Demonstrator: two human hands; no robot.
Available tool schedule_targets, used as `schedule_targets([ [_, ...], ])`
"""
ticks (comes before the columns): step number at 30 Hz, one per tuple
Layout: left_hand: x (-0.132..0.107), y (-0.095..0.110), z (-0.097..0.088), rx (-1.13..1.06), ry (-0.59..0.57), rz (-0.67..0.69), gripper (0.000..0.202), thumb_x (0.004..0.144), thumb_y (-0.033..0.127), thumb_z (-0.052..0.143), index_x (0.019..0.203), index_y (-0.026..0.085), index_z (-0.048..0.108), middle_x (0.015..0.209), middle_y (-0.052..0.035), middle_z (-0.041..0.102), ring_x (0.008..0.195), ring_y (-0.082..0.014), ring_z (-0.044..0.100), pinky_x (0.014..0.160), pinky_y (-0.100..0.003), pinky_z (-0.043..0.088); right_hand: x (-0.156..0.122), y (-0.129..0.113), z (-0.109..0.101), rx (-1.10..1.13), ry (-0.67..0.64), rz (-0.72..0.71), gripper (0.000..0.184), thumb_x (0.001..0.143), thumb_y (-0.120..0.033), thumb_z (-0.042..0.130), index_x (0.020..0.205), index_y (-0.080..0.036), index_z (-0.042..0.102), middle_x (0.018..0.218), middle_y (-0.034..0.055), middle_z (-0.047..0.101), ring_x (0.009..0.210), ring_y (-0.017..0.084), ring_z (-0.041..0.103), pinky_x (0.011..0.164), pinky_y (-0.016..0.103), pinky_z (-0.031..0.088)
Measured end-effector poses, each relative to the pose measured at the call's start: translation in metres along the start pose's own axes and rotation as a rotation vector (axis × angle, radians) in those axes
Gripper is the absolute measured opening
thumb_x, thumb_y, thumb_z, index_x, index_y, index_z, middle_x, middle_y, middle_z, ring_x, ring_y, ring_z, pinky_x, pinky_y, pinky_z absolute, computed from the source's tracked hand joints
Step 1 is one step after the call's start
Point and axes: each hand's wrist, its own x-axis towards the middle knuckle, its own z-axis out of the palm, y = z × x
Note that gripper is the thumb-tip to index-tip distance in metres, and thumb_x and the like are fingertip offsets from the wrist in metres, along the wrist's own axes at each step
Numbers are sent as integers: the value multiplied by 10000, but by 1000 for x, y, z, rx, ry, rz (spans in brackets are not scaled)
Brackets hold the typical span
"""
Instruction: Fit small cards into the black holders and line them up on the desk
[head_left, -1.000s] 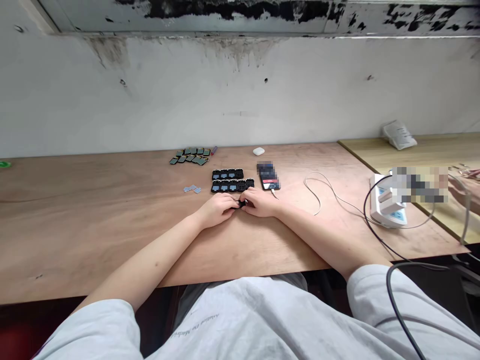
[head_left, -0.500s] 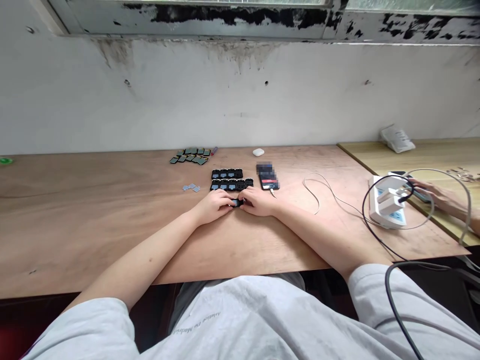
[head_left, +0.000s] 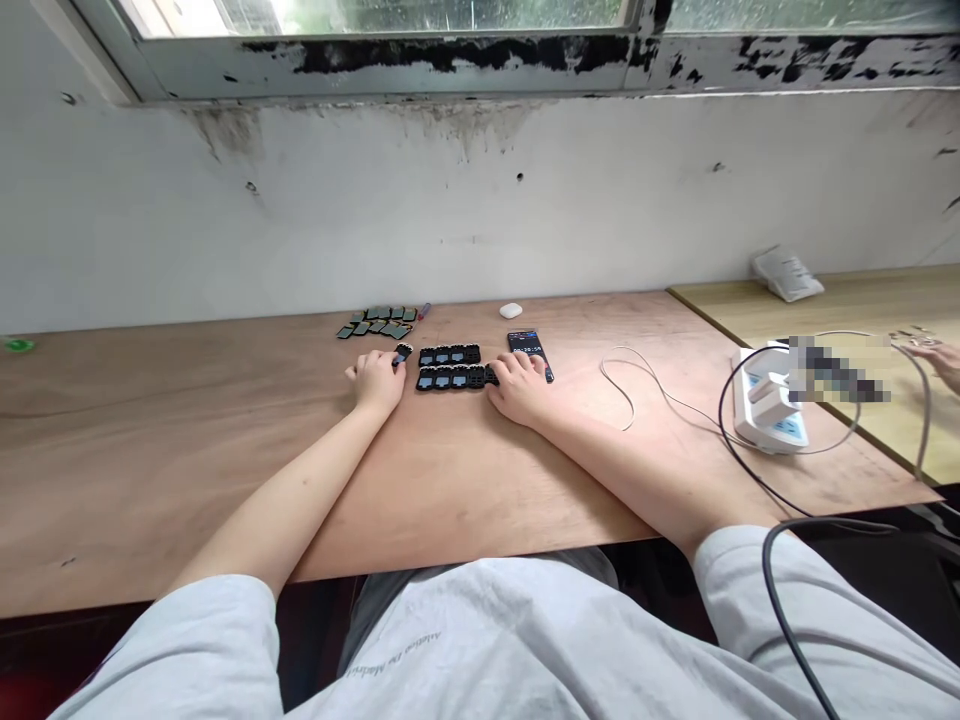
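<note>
My left hand (head_left: 377, 380) lies on the wooden bench, fingers curled round a small dark square part (head_left: 403, 352) at its fingertips. It sits just left of two rows of black framed parts (head_left: 450, 367). My right hand (head_left: 517, 385) rests at the right end of the near row, its fingers touching the last black part (head_left: 490, 374); whether it grips that part is unclear. A cluster of greenish square chips (head_left: 377, 321) lies further back, beyond my left hand. A phone (head_left: 529, 350) with a lit screen lies just behind my right hand.
A white earbud case (head_left: 511, 311) and a small red pen (head_left: 424, 311) sit near the wall. A white cable (head_left: 645, 390) loops to a power strip (head_left: 769, 415) at the right. Another person's hand (head_left: 941, 358) shows at the far right on the neighbouring bench.
My hands, joined over one black part in front of the rows, have parted. The left moved back and left with a small part; the right moved to the near row's right end.
</note>
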Motion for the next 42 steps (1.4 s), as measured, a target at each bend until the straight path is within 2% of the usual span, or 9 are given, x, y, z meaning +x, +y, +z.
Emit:
schedule_targets([
  [3,8,-1,4,53,-112,-58,338,992,420,514,1121,224,758,1244,-202,699,1218,-429,554,1013,-628,381,3,10,4,-56,89,142,215,1014,-391,566,1124,-212,609,1248,212,641,1287,419,467,1146,727,264],
  [5,9,-1,6,45,-142,-47,353,999,438,492,1108,228,754,1247,-202,695,1220,-431,556,1015,-631,390,6,19,5,-53,102,203,273,1030,-462,542,1114,-210,603,1204,215,656,1280,425,471,1149,756,239],
  [10,7,1,7,-12,-191,48,411,1010,465,455,1191,233,743,1296,-192,680,1266,-422,540,1056,-620,395,12,31,1,-58,-52,311,480,1053,-608,451,1187,-170,595,1392,240,604,1408,451,406,1177,773,169],
  [14,5,6,6,-10,-234,114,466,1030,490,422,1284,240,721,1334,-185,665,1309,-419,522,1079,-607,389,18,31,-1,-45,-139,360,568,1049,-676,404,1189,-163,603,1330,230,643,1422,451,410,1192,782,116],
  [20,2,9,5,-1,-258,170,493,1053,492,386,1326,227,699,1360,-175,661,1335,-401,515,1083,-581,390,14,19,-2,-56,-63,250,444,1059,-584,469,1193,-180,596,1434,225,599,1405,432,425,1194,751,153],
  [23,1,11,5,18,-263,193,507,1055,493,381,1339,203,687,1382,-177,658,1343,-401,513,1088,-582,388,8,6,-4,-39,-90,114,352,1059,-512,504,1211,-208,595,1415,193,626,1393,405,441,1193,693,205],
  [27,-1,14,3,36,-257,234,503,1065,479,360,1331,199,683,1392,-156,671,1342,-372,525,1104,-551,384,0,-5,-8,-49,-130,-4,344,1060,-476,515,1276,-216,582,1365,170,676,1341,365,491,1169,603,254],
  [37,-5,15,2,-17,-312,386,554,1088,519,301,1404,217,641,1466,-117,650,1386,-318,532,1145,-490,369,-5,-10,-14,-177,-183,-56,374,1075,-478,467,1198,-175,646,1185,178,735,1234,353,537,1161,536,213],
  [42,-6,14,-1,-11,-365,413,606,1093,538,264,1522,218,549,1573,-109,567,1504,-320,433,1209,-513,300,-5,-11,-13,-206,-200,-56,384,1076,-485,464,1184,-171,656,1174,181,729,1202,354,550,1148,530,222],
])
